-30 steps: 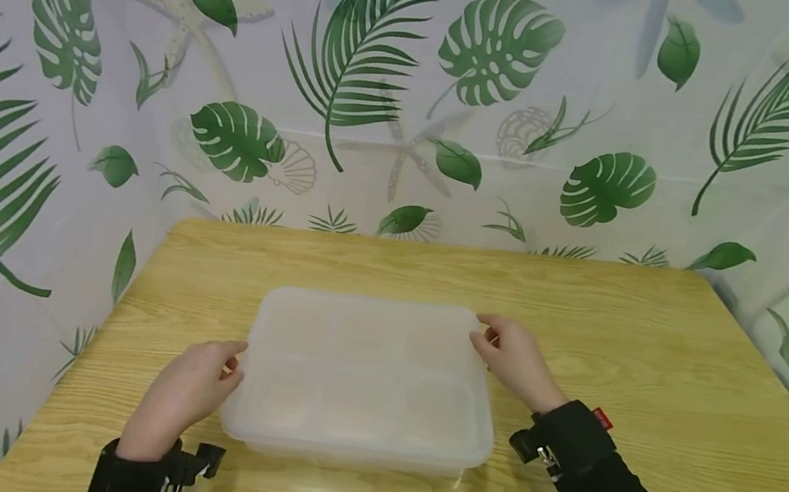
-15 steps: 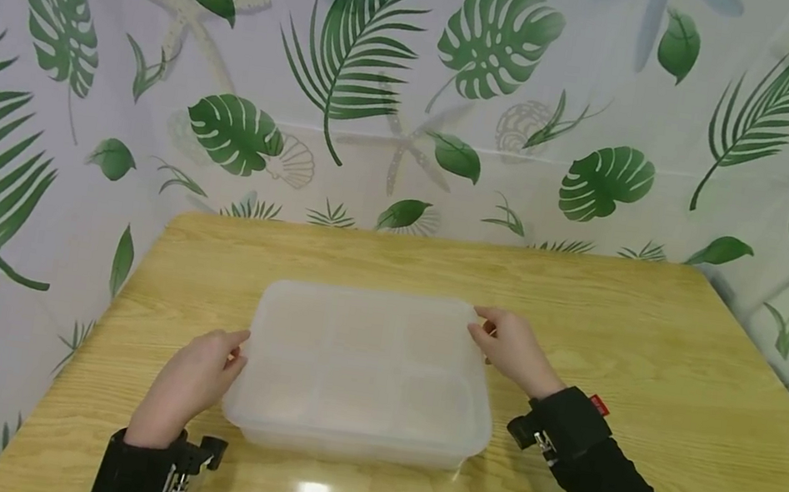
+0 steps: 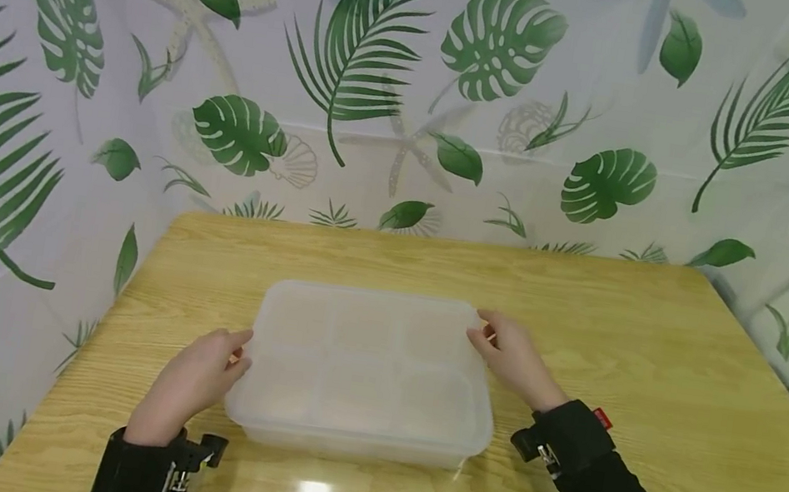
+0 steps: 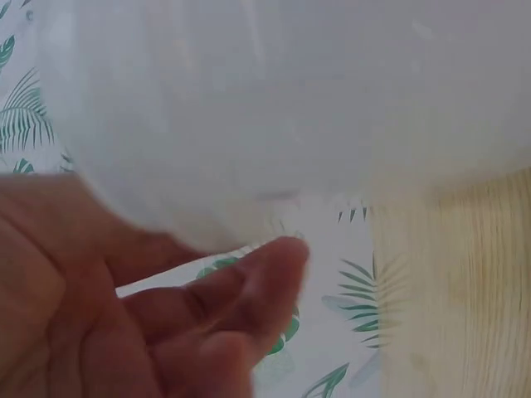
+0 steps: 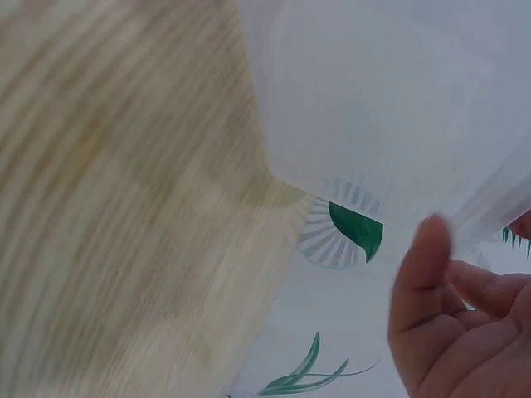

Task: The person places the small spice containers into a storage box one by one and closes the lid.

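Note:
A translucent white plastic storage box [image 3: 354, 448] sits on the wooden table, with a frosted lid [image 3: 361, 376] over it. Faint compartment outlines show through the lid. My left hand [image 3: 195, 373] grips the lid's left edge between thumb and fingers. At the back right corner, my right hand [image 3: 511, 356] holds the lid's edge with thumb and forefinger. The left wrist view shows curled fingers [image 4: 265, 290] close under the pale plastic rim. In the right wrist view, a raised thumb [image 5: 423, 265] lies by the box's side wall. Fingertip contact is partly hidden.
The wooden table [image 3: 616, 336] extends around the box on all sides. Behind it and to the left hangs a white cloth [image 3: 398, 112] printed with green leaves, shells and starfish. Black wrist straps [image 3: 572, 435] with small cameras are worn on both arms.
Both hands stay at the lid's edges, with only slight finger shifts. The whole view drifts a little, and the box keeps its place on the table.

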A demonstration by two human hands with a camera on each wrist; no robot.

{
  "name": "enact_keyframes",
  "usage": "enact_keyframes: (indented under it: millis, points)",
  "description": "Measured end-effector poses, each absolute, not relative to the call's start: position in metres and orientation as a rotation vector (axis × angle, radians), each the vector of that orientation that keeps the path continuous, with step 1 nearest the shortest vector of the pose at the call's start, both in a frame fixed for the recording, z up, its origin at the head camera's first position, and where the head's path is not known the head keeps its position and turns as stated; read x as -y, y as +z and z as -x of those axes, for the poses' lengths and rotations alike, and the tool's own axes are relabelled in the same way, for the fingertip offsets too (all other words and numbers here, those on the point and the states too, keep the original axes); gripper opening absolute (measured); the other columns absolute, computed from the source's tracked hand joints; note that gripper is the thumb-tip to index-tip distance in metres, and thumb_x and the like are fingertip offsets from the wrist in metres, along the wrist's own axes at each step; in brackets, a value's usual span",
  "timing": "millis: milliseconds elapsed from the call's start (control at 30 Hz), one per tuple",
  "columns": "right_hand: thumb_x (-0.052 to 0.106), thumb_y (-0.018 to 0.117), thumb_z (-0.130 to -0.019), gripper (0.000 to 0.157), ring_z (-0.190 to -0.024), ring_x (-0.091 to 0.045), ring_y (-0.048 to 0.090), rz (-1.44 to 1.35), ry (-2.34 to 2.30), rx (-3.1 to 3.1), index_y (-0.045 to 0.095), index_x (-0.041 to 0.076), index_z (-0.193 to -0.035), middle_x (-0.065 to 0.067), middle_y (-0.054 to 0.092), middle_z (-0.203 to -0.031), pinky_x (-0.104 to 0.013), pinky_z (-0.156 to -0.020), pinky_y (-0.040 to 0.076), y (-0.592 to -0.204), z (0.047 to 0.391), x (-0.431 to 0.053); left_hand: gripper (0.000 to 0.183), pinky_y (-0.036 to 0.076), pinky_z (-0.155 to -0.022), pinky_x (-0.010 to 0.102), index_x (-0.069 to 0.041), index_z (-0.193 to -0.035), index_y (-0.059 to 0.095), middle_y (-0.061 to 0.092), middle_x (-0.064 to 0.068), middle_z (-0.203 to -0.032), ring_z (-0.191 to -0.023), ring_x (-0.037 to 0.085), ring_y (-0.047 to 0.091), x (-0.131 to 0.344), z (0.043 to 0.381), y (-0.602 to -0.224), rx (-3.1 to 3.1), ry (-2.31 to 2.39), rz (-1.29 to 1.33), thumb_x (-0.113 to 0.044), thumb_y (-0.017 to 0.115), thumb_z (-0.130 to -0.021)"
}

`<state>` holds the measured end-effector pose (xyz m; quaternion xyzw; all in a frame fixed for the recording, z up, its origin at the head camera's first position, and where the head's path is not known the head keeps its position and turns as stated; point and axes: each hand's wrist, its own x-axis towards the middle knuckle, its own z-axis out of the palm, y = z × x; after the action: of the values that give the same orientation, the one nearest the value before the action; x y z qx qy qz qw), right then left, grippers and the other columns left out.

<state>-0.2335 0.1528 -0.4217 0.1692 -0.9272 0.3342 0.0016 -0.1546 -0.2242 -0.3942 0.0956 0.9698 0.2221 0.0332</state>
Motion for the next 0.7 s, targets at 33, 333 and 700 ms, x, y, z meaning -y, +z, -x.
enact_keyframes:
  millis: [33, 333, 700]
  points:
    - [0.027, 0.046, -0.094, 0.052, -0.085, -0.026, 0.052, -0.546, 1.056, 2.904, 0.038, -0.011, -0.129, -0.020, 0.052, -0.103, -0.038, -0.072, 0.044, -0.423, 0.231, -0.154, 0.043, 0.044, -0.062, 0.031, 0.009, -0.124, 0.048, 0.056, 0.017, -0.101, -0.077, 0.019, 0.054, 0.226, 0.154, -0.393, -2.969, 0.700, -0.309, -0.014, 0.054, -0.088]
    - [0.041, 0.039, -0.095, 0.067, -0.128, -0.042, 0.027, -0.768, 0.848, 2.860, 0.027, -0.009, -0.137, -0.028, 0.028, -0.140, -0.051, -0.099, 0.026, -0.431, 0.209, -0.163, 0.051, 0.030, -0.097, 0.049, 0.007, -0.134, 0.034, 0.036, 0.025, -0.136, -0.124, 0.039, 0.036, 0.241, 0.161, -0.396, -3.025, 0.731, -0.644, -0.028, 0.035, -0.098]
    - [0.019, 0.039, -0.096, 0.052, -0.132, -0.041, 0.020, -0.906, 0.761, 2.884, 0.025, -0.011, -0.137, -0.028, 0.020, -0.144, -0.050, -0.102, 0.019, -0.428, 0.219, -0.156, 0.060, 0.017, -0.101, 0.055, 0.005, -0.140, 0.023, 0.020, 0.020, -0.147, -0.135, 0.032, 0.019, 0.238, 0.210, -0.409, -2.969, 0.465, -0.797, -0.038, 0.027, -0.098]
